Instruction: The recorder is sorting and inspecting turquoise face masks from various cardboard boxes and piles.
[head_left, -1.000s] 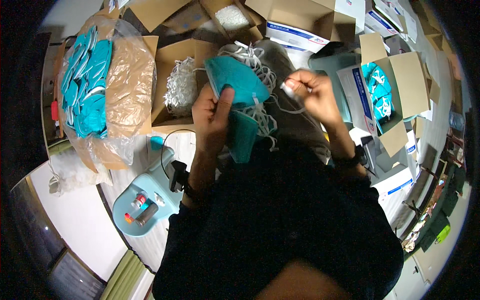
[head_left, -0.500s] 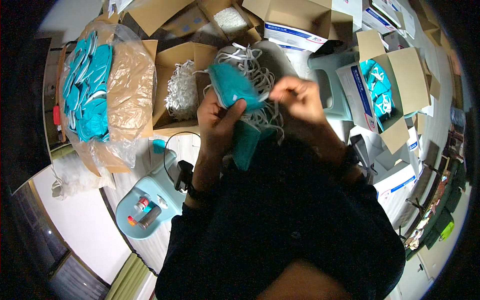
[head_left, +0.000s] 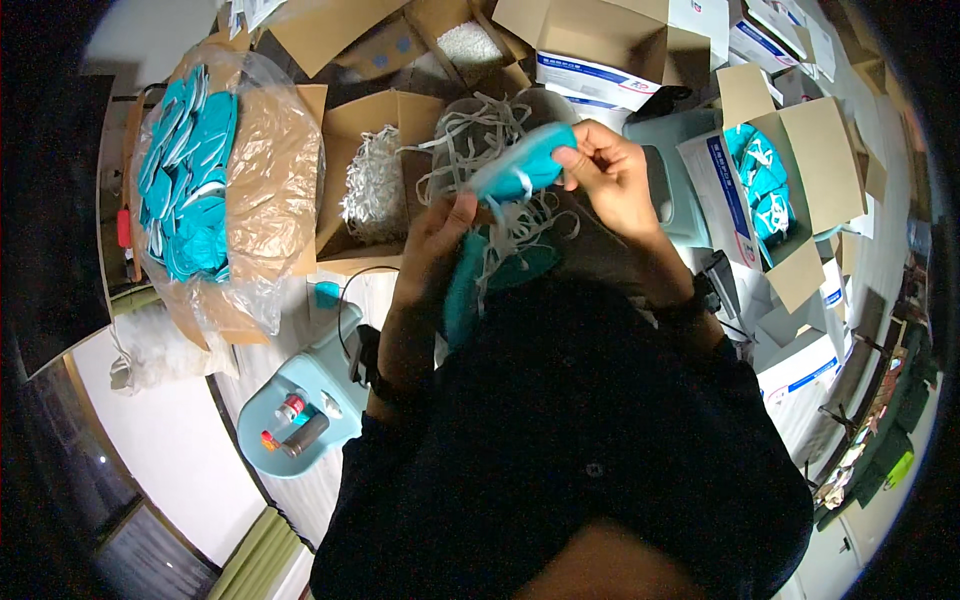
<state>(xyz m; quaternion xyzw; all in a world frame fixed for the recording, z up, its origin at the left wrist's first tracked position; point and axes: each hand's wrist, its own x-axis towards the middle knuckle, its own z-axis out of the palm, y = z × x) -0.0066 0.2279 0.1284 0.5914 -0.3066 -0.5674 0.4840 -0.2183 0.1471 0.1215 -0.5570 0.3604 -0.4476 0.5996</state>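
Observation:
Stretched between both hands is a teal face mask (head_left: 528, 168), tilted up toward the right and slightly blurred. My left hand (head_left: 437, 235) grips its lower left end, thumb on top. At the upper right end, my right hand (head_left: 610, 175) pinches the mask between thumb and fingers. White straps (head_left: 480, 125) lie in a loose heap just behind and beneath it. More teal mask material (head_left: 465, 290) lies below the hands, close against my dark top, partly covered by straps.
A plastic-lined box of teal masks (head_left: 205, 225) stands at left, beside a carton of white straps (head_left: 372, 185). Another carton holds strapped masks (head_left: 765, 195) at right. A pale blue stool (head_left: 262, 425) with bottles on it is at lower left; a second stool (head_left: 675, 180) stands right.
My right hand, which was apart on the right with a strap, now holds the mask's right end. The mask has turned and shifted rightward; my left hand has moved slightly.

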